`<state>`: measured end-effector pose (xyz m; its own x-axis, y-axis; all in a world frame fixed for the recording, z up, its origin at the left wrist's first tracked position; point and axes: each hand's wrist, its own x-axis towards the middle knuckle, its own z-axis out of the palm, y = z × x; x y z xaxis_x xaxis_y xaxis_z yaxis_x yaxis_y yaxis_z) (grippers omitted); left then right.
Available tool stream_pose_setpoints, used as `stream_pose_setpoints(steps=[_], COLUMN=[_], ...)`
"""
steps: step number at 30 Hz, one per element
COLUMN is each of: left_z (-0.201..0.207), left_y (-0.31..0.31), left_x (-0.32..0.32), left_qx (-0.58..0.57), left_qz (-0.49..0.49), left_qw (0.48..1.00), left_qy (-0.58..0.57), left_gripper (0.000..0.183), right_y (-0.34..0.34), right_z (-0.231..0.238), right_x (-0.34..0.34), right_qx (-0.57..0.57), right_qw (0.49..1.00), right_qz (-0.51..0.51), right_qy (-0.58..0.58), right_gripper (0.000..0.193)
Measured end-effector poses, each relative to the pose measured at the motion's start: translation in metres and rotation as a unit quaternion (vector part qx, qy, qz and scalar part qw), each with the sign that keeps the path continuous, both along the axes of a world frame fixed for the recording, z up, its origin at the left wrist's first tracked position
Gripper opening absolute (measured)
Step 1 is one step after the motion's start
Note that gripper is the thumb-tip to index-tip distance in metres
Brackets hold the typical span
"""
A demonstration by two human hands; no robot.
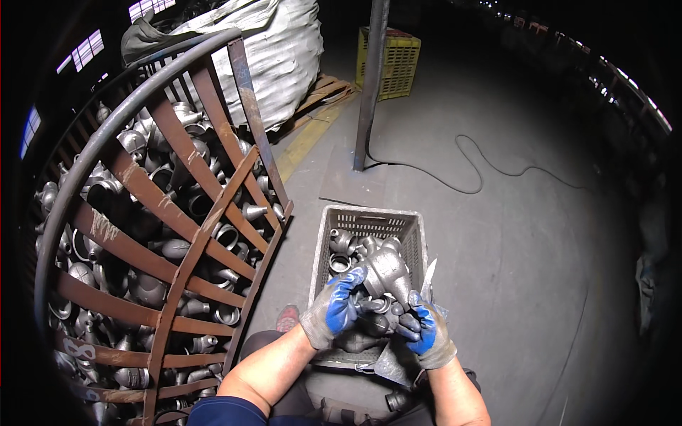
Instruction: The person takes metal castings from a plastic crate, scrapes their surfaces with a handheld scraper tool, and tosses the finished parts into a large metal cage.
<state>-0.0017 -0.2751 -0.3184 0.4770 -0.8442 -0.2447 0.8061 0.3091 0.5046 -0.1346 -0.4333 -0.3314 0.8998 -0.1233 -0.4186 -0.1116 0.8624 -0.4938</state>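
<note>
A grey cast-metal pipe fitting (387, 270), wide at one end and tapering to a narrow neck, is held up over a grey plastic crate (318, 263). My left hand (331, 310), in a blue and grey glove, grips its wide end from the left side. At the narrow end, the fingers of my gloved right hand (430, 332) close around the neck. A thin pale pointed piece (429, 278) sticks up just beyond my right hand; what it belongs to is hidden. More metal fittings (343, 241) lie inside the crate, partly covered by my hands.
On the left stands a rusty barred metal cage (186, 263) full of similar fittings. Ahead, a steel post (371, 85) rises from a floor plate, with a black cable (455, 187) trailing right. A yellow crate (399, 65) and a large white sack (284, 64) stand farther back.
</note>
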Motion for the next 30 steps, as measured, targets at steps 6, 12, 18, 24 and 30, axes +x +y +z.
stream_pose_setpoints(steps=[6,12,18,24,30], left_z=[0.016,0.000,-0.024,-0.048,-0.012], left_y=[0.004,0.007,-0.003,-0.011,0.002], left_x=[-0.008,-0.007,-0.019,-0.014,-0.018], left_qx=[0.077,0.215,0.135,0.264,0.173], left_qz=[0.036,0.134,0.117,0.133,0.045], left_qw=[0.945,0.890,0.936,0.697,0.953], left_qy=[-0.317,-0.380,-0.302,-0.653,-0.244], left_gripper=[0.038,0.035,0.041,0.037,0.042], right_y=[-0.004,-0.008,-0.011,0.002,0.008], right_z=[0.001,-0.012,-0.022,-0.004,0.023], right_x=[-0.006,-0.009,-0.013,-0.018,-0.023], right_qx=[-0.010,0.118,0.233,0.252,-0.078], right_qw=[1.000,0.992,0.971,0.965,0.996], right_qz=[-0.019,0.020,0.024,0.060,0.034], right_qy=[0.005,0.035,-0.040,-0.037,0.017], right_gripper=[0.018,0.043,0.046,0.032,0.031])
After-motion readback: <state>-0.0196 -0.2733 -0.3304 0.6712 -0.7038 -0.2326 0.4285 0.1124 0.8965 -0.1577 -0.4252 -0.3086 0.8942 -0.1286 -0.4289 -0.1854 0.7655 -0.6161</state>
